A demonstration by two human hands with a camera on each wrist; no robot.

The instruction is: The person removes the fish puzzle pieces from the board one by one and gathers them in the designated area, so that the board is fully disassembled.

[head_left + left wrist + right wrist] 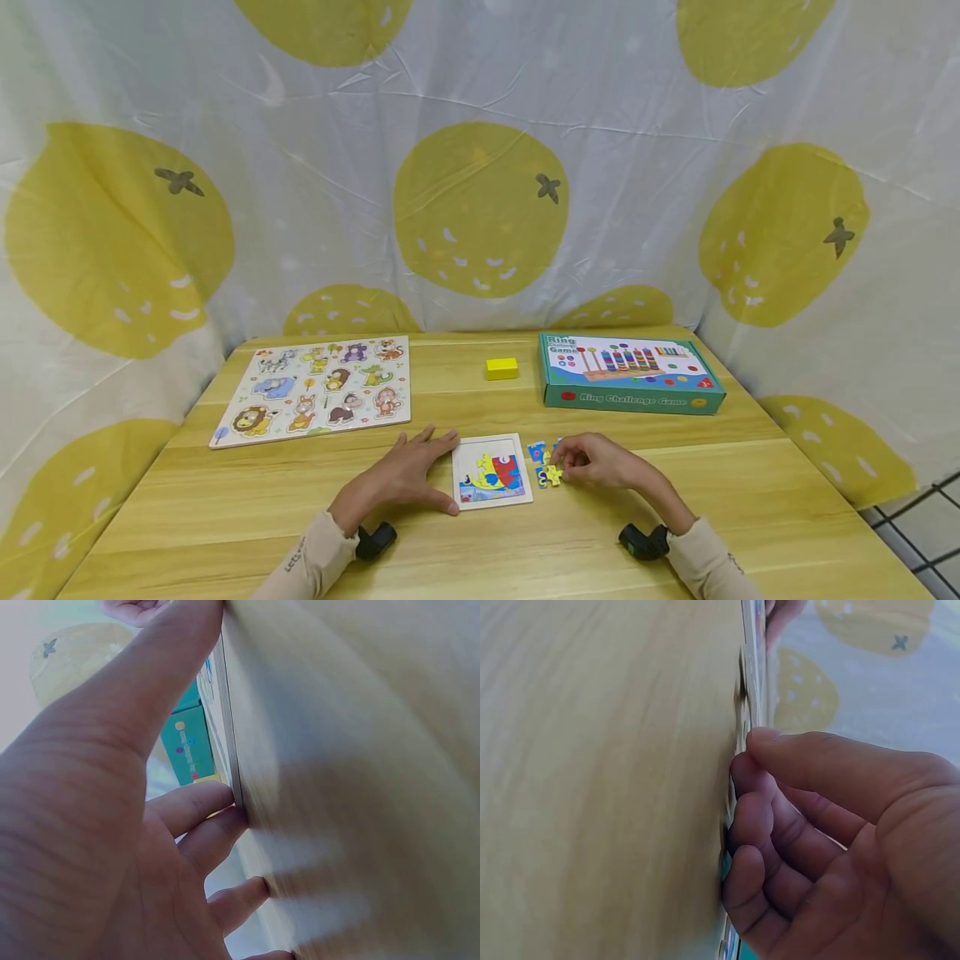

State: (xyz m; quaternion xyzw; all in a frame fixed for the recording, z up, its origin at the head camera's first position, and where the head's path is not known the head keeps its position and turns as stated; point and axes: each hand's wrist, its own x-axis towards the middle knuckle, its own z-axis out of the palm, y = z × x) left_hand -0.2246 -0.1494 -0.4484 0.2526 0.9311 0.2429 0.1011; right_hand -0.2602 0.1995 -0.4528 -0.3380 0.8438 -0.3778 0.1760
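Observation:
A small wooden jigsaw tray (491, 505) lies on the table, partly filled with red, yellow and blue pieces. Spread around its left side is my left hand (401, 471), its thumb and fingertips at the tray's edge. To the right of the tray lie several loose puzzle pieces (537, 452), blue and yellow, some hidden under my fingers. My right hand (600, 461) is over them with curled fingers, and its thumb and index finger pinch a yellow puzzle piece (553, 475). In the right wrist view the thumb (817, 761) meets the index fingertip beside the thin piece edges.
An animal peg puzzle board (318, 387) lies at the back left. Behind the tray sits a yellow block (502, 368). The green Ring Challenge Game box (630, 373) is at the back right. A lemon-print curtain (480, 208) hangs behind the wooden table (480, 558).

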